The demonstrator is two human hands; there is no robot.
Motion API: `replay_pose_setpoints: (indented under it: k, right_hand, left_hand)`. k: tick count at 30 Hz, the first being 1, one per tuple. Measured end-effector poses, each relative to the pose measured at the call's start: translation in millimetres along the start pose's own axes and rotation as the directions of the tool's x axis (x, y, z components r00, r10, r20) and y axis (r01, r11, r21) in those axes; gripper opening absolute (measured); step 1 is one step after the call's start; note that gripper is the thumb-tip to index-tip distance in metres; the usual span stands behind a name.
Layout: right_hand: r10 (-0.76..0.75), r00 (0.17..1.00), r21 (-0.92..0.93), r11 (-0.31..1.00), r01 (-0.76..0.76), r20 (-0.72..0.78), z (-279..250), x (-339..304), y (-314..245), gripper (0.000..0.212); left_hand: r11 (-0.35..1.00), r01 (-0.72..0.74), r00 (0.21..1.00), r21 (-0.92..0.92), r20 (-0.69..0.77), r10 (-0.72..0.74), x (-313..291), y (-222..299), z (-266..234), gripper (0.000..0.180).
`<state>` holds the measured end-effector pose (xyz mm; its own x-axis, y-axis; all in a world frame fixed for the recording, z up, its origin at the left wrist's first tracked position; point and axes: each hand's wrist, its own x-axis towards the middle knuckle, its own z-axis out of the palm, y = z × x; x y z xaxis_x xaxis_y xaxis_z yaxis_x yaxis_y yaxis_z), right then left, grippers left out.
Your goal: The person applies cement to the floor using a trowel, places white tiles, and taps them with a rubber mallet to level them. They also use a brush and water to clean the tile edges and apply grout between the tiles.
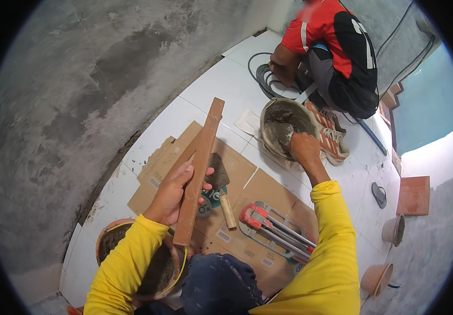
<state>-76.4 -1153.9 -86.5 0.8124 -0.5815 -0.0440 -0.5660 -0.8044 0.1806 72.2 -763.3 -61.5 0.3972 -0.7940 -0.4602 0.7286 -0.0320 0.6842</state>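
Observation:
My left hand is closed round a long, narrow brown tile strip, held slanting above the cardboard. A second brown strip shows partly behind it. My right hand reaches into a bucket of wet grey mortar. Its fingers are closed on a mortar-smeared tool, whose handle the hand hides. Between my hands, a trowel with a wooden handle lies on the flattened cardboard, its blade grey with mortar.
A tile cutter with red parts lies on the cardboard. Another mortar tub stands by my left forearm. Shoes sit beside the bucket. A person in a red and black shirt crouches near coiled cable. Pots and a sandal are rightward.

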Motion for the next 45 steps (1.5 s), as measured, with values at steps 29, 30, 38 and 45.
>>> replay_pose_setpoints:
  k: [29, 30, 38, 45]
  right_hand:
    - [-0.175, 0.967, -0.115, 0.973, 0.198, 0.185, -44.3, 2.0, 37.2, 0.028]
    - [-0.193, 0.967, -0.055, 0.977, 0.205, 0.165, -41.0, 0.8, 41.4, 0.031]
    - [-0.014, 0.968, 0.615, 0.774, -0.149, 0.252, -9.4, -22.6, 104.2, 0.039]
    - [0.259, 0.938, 0.957, 0.119, -0.266, 0.228, 40.9, -107.7, 75.6, 0.037]
  left_hand:
    - [0.998, 0.058, 0.997, -0.009, 0.050, -0.058, 22.8, -14.6, 3.6, 0.052]
    - [0.998, 0.058, 0.997, -0.012, 0.060, -0.058, 24.6, -16.2, 3.8, 0.053]
    - [0.994, 0.108, 0.985, -0.021, 0.138, -0.105, 49.9, -28.4, 17.9, 0.051]
    - [0.992, 0.122, 0.965, 0.017, 0.233, -0.122, 89.8, -33.8, 57.6, 0.049]
